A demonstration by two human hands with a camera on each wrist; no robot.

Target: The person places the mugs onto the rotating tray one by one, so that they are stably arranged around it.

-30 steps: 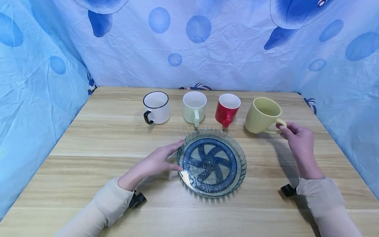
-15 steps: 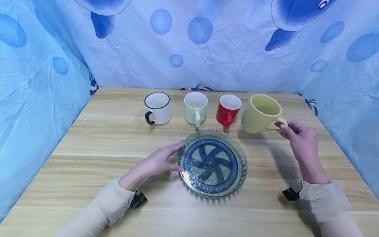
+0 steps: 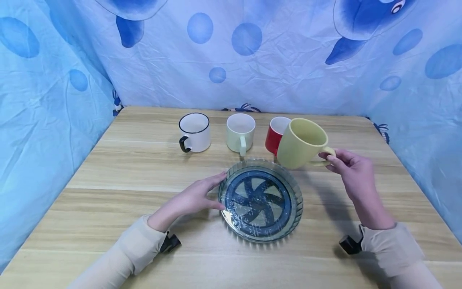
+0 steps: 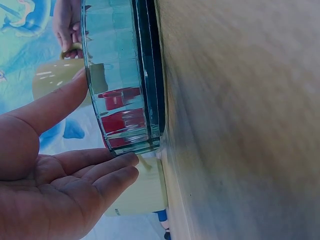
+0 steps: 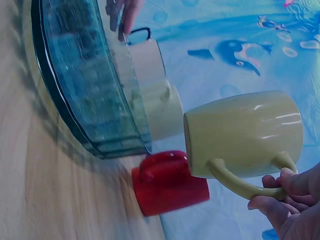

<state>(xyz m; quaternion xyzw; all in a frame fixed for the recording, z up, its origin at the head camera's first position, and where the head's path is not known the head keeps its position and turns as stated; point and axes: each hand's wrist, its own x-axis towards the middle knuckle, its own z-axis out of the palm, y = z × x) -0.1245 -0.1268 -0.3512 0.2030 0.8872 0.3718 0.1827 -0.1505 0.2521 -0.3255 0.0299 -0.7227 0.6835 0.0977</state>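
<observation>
ok so what matters here is where the yellow mug [image 3: 301, 144] sits relative to the glass dish [image 3: 259, 200]: it's up off the tabletop [image 3: 119, 176], base by the dish's far right rim, body partly in front of the red mug [image 3: 273, 138]. The right hand [image 3: 355, 172] is the nearer one and has it, thumb and fingertips pinching the handle, so the body sticks out to the left of those fingers, towards the dish. Mouth faces up, and the long axis seems to lean with the rim nearer the hand than the base, though the camera angle makes the tilt hard to call.

Left hand [image 3: 193, 196] is at the dish's left edge, thumb and fingers spread apart along it, nothing gripped.

Materials: yellow mug looks like glazed ceramic, smooth and shiny, with a big loop handle. Dish is see-through, bluish green, fluted round the wall, dark blue pinwheel pattern in the middle. Behind it: white mug [image 3: 197, 138] with black rim and handle, pale green mug [image 3: 236, 138], then the red one, glossy outside, white inside. Tabletop is pale streaky woodgrain, and the backdrop [image 3: 173, 72] is a crinkly blue sheet with bubbles printed on it
</observation>
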